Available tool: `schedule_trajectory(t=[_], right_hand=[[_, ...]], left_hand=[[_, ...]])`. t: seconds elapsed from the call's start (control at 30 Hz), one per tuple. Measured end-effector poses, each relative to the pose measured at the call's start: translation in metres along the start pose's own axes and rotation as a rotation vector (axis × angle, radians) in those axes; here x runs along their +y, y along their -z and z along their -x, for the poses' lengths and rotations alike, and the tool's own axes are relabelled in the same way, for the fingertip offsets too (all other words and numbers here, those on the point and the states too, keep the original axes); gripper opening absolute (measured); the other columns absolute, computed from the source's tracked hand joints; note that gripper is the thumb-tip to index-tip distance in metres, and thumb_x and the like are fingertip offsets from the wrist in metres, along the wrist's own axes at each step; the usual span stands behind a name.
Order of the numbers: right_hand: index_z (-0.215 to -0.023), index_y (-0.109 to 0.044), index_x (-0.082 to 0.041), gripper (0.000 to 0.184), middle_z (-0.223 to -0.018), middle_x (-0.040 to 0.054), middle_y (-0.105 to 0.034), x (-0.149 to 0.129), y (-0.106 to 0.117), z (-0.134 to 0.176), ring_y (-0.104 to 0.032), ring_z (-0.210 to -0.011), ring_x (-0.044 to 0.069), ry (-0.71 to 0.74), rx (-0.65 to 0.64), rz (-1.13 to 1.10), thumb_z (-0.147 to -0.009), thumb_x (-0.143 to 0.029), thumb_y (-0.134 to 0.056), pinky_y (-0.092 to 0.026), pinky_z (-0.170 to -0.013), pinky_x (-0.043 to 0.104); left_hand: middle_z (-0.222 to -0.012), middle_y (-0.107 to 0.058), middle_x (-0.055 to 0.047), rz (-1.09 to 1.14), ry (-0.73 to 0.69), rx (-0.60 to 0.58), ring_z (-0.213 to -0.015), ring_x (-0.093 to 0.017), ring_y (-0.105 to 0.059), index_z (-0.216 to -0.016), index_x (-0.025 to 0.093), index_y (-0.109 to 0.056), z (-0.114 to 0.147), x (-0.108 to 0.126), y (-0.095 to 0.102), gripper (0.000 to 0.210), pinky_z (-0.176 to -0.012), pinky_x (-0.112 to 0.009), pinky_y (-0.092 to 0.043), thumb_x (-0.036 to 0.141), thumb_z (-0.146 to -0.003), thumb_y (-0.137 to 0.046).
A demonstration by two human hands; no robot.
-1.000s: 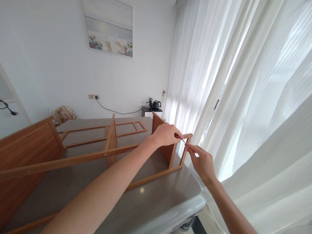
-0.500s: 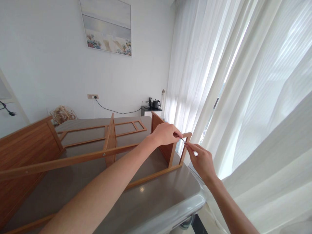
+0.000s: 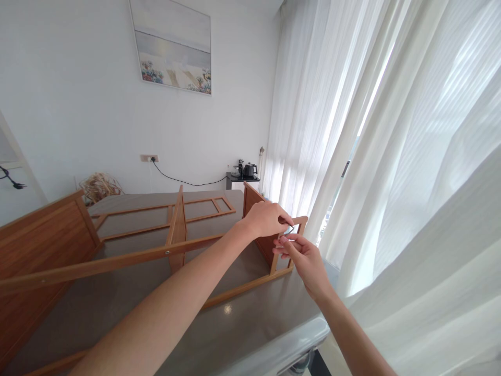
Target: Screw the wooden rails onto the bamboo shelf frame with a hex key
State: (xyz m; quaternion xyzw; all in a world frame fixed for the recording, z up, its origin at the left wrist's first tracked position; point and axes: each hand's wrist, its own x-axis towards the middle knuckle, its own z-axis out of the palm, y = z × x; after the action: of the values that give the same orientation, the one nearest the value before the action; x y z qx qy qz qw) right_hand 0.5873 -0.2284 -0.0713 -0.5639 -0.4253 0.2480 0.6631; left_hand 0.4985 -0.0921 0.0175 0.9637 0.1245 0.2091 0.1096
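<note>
A brown wooden frame (image 3: pixel 129 258) of thin rails and upright panels lies on a grey table (image 3: pixel 242 334). My left hand (image 3: pixel 266 218) rests on top of the frame's right end panel (image 3: pixel 260 243) and pinches a thin metal hex key (image 3: pixel 288 228). My right hand (image 3: pixel 303 256) is just below it, fingers closed on the same small key beside the end rail (image 3: pixel 302 220). Both hands meet at that corner.
White curtains (image 3: pixel 391 156) hang close on the right, past the table's rounded edge. A wide wooden panel (image 3: pixel 43 235) stands at the left. A small side table with a kettle (image 3: pixel 250 169), a wall socket with a black cable (image 3: pixel 151 157) and a framed picture (image 3: pixel 172 47) are at the back wall.
My right hand has moved left and up, closer under my left hand, and the key has turned from lying flat between the hands to bent down at the corner.
</note>
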Motion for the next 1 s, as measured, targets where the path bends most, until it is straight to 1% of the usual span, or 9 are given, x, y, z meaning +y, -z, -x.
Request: schedule_trajectory(t=[0.13,0.23,0.27,0.4,0.53,0.67,0.83,0.9,1.0], right_hand=[[-0.095,-0.065,-0.021,0.044,-0.096,0.0103,-0.078,0.006,0.0,0.002,-0.076,-0.089,0.028,0.036,0.035,0.064,-0.082,-0.063,-0.071,-0.061,-0.075,0.037],[-0.096,-0.068,-0.022,0.04,-0.1,0.0098,-0.077,0.01,0.002,0.006,-0.075,-0.092,0.027,0.136,0.068,0.21,-0.087,-0.061,-0.066,-0.06,-0.08,0.037],[-0.097,-0.069,-0.023,0.038,-0.101,0.009,-0.077,0.011,0.003,0.007,-0.074,-0.093,0.026,0.172,0.086,0.284,-0.089,-0.059,-0.064,-0.06,-0.078,0.035],[-0.104,-0.073,-0.025,0.037,-0.099,0.0067,-0.077,0.015,0.014,0.009,-0.073,-0.086,0.024,0.268,0.207,0.556,-0.094,-0.057,-0.056,-0.054,-0.059,0.028],[-0.103,-0.075,-0.025,0.039,-0.098,0.0054,-0.077,0.022,0.029,0.003,-0.07,-0.073,0.021,0.359,0.294,0.715,-0.096,-0.056,-0.052,-0.054,-0.063,0.031],[-0.105,-0.076,-0.026,0.039,-0.098,0.0036,-0.077,0.028,0.038,-0.002,-0.067,-0.068,0.019,0.38,0.299,0.802,-0.098,-0.054,-0.048,-0.053,-0.066,0.033],[-0.108,-0.076,-0.027,0.038,-0.101,0.0035,-0.077,0.027,0.04,-0.004,-0.067,-0.069,0.019,0.398,0.29,0.818,-0.099,-0.051,-0.048,-0.053,-0.068,0.033],[-0.109,-0.076,-0.028,0.038,-0.102,0.0036,-0.077,0.027,0.041,-0.004,-0.068,-0.071,0.019,0.415,0.274,0.837,-0.1,-0.05,-0.047,-0.052,-0.068,0.033],[-0.112,-0.075,-0.029,0.036,-0.106,0.0036,-0.076,0.026,0.044,-0.004,-0.07,-0.081,0.021,0.445,0.266,0.873,-0.101,-0.047,-0.046,-0.052,-0.072,0.033]], left_hand=[[-0.096,-0.079,0.007,-0.015,-0.001,0.01,-0.092,-0.02,-0.071,-0.097,0.04,-0.081,-0.001,-0.001,-0.001,0.025,-0.091,-0.034,-0.053,0.034,-0.083,-0.06],[-0.096,-0.079,0.007,-0.013,0.003,0.002,-0.093,-0.02,-0.071,-0.098,0.04,-0.081,-0.002,-0.002,-0.001,0.026,-0.09,-0.033,-0.053,0.032,-0.083,-0.061],[-0.096,-0.079,0.007,-0.012,0.003,-0.002,-0.093,-0.02,-0.071,-0.098,0.04,-0.081,-0.002,-0.002,-0.001,0.026,-0.09,-0.033,-0.053,0.032,-0.083,-0.061],[-0.097,-0.079,0.007,-0.011,-0.008,0.0,-0.094,-0.021,-0.071,-0.098,0.039,-0.08,-0.002,-0.003,-0.001,0.024,-0.092,-0.034,-0.053,0.034,-0.084,-0.061],[-0.098,-0.079,0.006,-0.009,-0.015,-0.004,-0.094,-0.02,-0.071,-0.099,0.038,-0.081,-0.001,-0.002,-0.001,0.024,-0.093,-0.032,-0.053,0.035,-0.085,-0.061],[-0.101,-0.079,0.008,-0.001,-0.014,-0.001,-0.096,-0.02,-0.071,-0.099,0.039,-0.08,-0.001,-0.002,-0.001,0.025,-0.094,-0.033,-0.053,0.034,-0.086,-0.06],[-0.101,-0.079,0.007,-0.011,-0.017,-0.002,-0.096,-0.021,-0.071,-0.1,0.039,-0.08,-0.001,-0.001,-0.001,0.025,-0.094,-0.035,-0.053,0.035,-0.086,-0.06],[-0.102,-0.079,0.007,-0.01,-0.014,0.003,-0.096,-0.02,-0.071,-0.1,0.039,-0.08,0.0,-0.001,0.0,0.024,-0.095,-0.034,-0.052,0.035,-0.086,-0.061],[-0.102,-0.079,0.007,-0.006,-0.01,-0.007,-0.095,-0.02,-0.071,-0.1,0.038,-0.081,0.0,0.0,0.001,0.024,-0.094,-0.034,-0.053,0.035,-0.086,-0.061]])
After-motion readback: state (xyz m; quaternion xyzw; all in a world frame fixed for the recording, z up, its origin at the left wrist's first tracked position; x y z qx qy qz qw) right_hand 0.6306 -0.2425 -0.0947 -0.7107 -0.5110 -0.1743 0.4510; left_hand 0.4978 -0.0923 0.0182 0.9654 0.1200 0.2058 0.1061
